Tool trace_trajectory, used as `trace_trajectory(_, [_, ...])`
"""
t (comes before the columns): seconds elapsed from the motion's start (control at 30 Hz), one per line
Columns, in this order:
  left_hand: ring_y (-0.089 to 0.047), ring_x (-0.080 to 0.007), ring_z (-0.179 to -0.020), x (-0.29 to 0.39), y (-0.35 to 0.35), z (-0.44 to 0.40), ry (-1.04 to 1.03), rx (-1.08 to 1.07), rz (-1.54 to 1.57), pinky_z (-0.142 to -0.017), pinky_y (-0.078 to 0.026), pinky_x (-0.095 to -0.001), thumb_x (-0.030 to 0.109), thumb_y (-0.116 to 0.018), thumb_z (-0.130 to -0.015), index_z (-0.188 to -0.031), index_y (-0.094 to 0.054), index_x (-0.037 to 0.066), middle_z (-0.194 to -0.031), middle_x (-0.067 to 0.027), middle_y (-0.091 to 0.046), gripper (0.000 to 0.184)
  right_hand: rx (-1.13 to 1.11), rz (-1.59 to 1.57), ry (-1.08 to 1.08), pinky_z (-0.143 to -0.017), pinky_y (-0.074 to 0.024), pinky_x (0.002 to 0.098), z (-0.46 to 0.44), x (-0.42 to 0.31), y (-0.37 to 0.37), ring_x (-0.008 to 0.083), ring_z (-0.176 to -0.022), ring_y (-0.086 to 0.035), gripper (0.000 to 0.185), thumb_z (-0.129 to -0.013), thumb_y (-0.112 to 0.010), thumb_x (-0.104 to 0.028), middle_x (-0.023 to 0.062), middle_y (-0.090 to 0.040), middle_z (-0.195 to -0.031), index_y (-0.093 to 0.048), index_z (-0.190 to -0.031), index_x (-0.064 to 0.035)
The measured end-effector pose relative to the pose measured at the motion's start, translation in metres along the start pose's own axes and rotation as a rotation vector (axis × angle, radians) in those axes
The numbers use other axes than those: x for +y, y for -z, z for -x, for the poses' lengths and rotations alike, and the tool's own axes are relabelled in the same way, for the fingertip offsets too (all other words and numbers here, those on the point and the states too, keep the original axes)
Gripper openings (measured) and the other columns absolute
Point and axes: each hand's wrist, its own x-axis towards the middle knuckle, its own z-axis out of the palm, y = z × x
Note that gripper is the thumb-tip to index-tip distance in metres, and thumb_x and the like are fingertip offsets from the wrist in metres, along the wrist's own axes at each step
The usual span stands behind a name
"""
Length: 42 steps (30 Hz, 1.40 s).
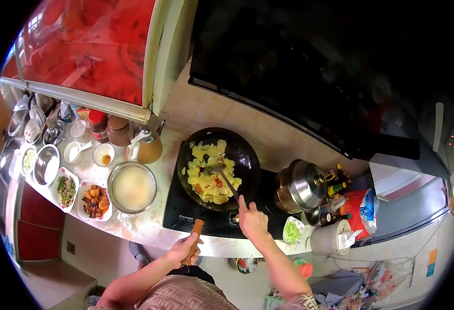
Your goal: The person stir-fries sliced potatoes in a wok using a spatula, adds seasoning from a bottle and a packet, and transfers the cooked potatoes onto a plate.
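Two bare hands are held out over the counter's near edge. By the left hand (182, 250), a brown wooden handle (199, 227) is grasped, with the fingers wrapped around it; whether it is joined to the wok cannot be told. By the right hand (252, 221), a long spatula (230, 187) is gripped, its shaft slanted down into the wok and the index finger laid along it. The black wok (248, 155) is set on the left part of a black cooktop (178, 219). In it, yellow food pieces (214, 191) mixed with red bits are gathered, and the spatula's tip is sunk among them.

To the right of the wok, a lidded steel pot (304, 187) is placed on the cooktop, and near it a small dish of chopped greens (292, 231) is set close to the counter's edge. To the left, a steel basin of pale liquid (132, 187) is stood on the counter (149, 223), with a dish of reddish-brown food (95, 201) just beside it. Farther left, a dish of green and brown pieces (65, 190) and an empty-looking steel bowl (46, 164) are lined up.
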Motion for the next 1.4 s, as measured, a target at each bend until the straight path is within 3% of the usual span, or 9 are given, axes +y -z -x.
trace_trajectory(0.1, [-0.045,-0.0143,-0.053,-0.001,0.002,-0.002,0.017,-0.010,0.020,-0.049,-0.040,-0.0298,0.052,-0.046,-0.095,-0.110,-0.048,0.006,-0.073,-0.0046,-0.048,0.049,-0.143,-0.032,-0.033,-0.057,-0.0531,0.0453,0.013,-0.002,0.027,0.0359,-0.064,-0.065,0.054,-0.084,-0.056,-0.017,0.0188,-0.059,-0.092,-0.044,-0.136,-0.0085])
trace_trajectory(0.17, [-0.045,-0.0143,-0.053,-0.001,0.001,0.000,0.010,-0.011,0.014,-0.049,-0.040,-0.0298,0.052,-0.046,-0.095,-0.110,-0.048,0.006,-0.073,-0.0047,-0.048,0.049,0.017,-0.109,-0.024,-0.047,-0.0505,0.0464,0.010,-0.009,0.028,0.0355,-0.053,-0.061,0.046,-0.087,-0.057,-0.020,0.0169,-0.059,-0.080,-0.050,-0.131,-0.0094])
trace_trajectory(0.33, [-0.044,-0.0143,-0.052,0.000,0.000,0.002,0.009,-0.014,0.008,-0.049,-0.040,-0.0297,0.052,-0.046,-0.095,-0.110,-0.048,0.006,-0.072,-0.0047,-0.048,0.048,0.174,-0.152,-0.018,-0.047,-0.0500,0.0460,-0.025,-0.025,-0.010,0.0356,-0.054,-0.061,0.042,-0.088,-0.056,-0.020,0.0165,-0.059,-0.079,-0.051,-0.129,-0.0085])
trace_trajectory(0.47, [-0.044,-0.0143,-0.052,0.001,-0.002,0.001,0.007,0.009,0.000,-0.049,-0.040,-0.0294,0.052,-0.047,-0.094,-0.109,-0.048,0.006,-0.072,-0.0047,-0.047,0.048,0.038,0.039,0.010,-0.047,-0.0501,0.0438,-0.010,-0.007,0.001,0.0338,-0.056,-0.063,0.045,-0.085,-0.052,-0.012,0.0161,-0.058,-0.081,-0.051,-0.130,-0.0078])
trace_trajectory(0.73, [-0.044,-0.0143,-0.052,-0.001,0.000,0.000,0.014,0.005,0.013,-0.048,-0.039,-0.0294,0.052,-0.047,-0.094,-0.108,-0.048,0.006,-0.072,-0.0049,-0.048,0.048,0.075,-0.069,-0.029,-0.051,-0.0513,0.0445,-0.014,-0.008,0.018,0.0337,-0.057,-0.063,0.042,-0.090,-0.054,-0.023,0.0159,-0.059,-0.081,-0.052,-0.129,-0.0085])
trace_trajectory(0.93, [-0.045,-0.0143,-0.052,0.000,-0.002,0.001,0.003,0.013,0.001,-0.047,-0.039,-0.0294,0.052,-0.047,-0.094,-0.108,-0.048,0.006,-0.072,-0.0048,-0.048,0.048,-0.073,0.060,-0.021,-0.056,-0.0528,0.0409,-0.026,-0.005,0.008,0.0317,-0.066,-0.065,0.056,-0.080,-0.053,-0.009,0.0162,-0.058,-0.091,-0.044,-0.135,-0.0049])
trace_trajectory(1.2, [-0.046,-0.0137,-0.052,0.000,-0.001,0.001,-0.015,0.000,-0.009,-0.046,-0.039,-0.0288,0.053,-0.048,-0.094,-0.109,-0.048,0.006,-0.072,-0.0045,-0.048,0.049,0.104,-0.083,-0.105,-0.056,-0.0527,0.0477,-0.027,-0.001,0.025,0.0385,-0.059,-0.063,0.039,-0.089,-0.053,-0.022,0.0205,-0.062,-0.083,-0.055,-0.124,-0.0030])
trace_trajectory(1.33, [-0.046,-0.0136,-0.052,0.001,-0.003,0.003,-0.011,-0.002,-0.001,-0.046,-0.039,-0.0287,0.052,-0.048,-0.094,-0.109,-0.048,0.006,-0.072,-0.0046,-0.048,0.049,0.065,-0.290,-0.351,-0.072,-0.0508,0.0517,-0.072,0.039,0.029,0.0446,-0.079,-0.062,0.031,-0.092,-0.048,-0.025,0.0271,-0.064,-0.083,-0.062,-0.096,0.0016])
trace_trajectory(1.4, [-0.042,-0.0127,-0.052,0.003,-0.005,0.003,0.002,0.015,-0.009,-0.046,-0.036,-0.0279,0.052,-0.046,-0.095,-0.109,-0.048,0.007,-0.071,-0.0034,-0.045,0.047,-0.019,-0.406,-0.300,-0.078,-0.0495,0.0501,-0.097,0.067,0.019,0.0447,-0.084,-0.061,0.031,-0.091,-0.049,-0.027,0.0263,-0.064,-0.088,-0.064,-0.091,0.0001])
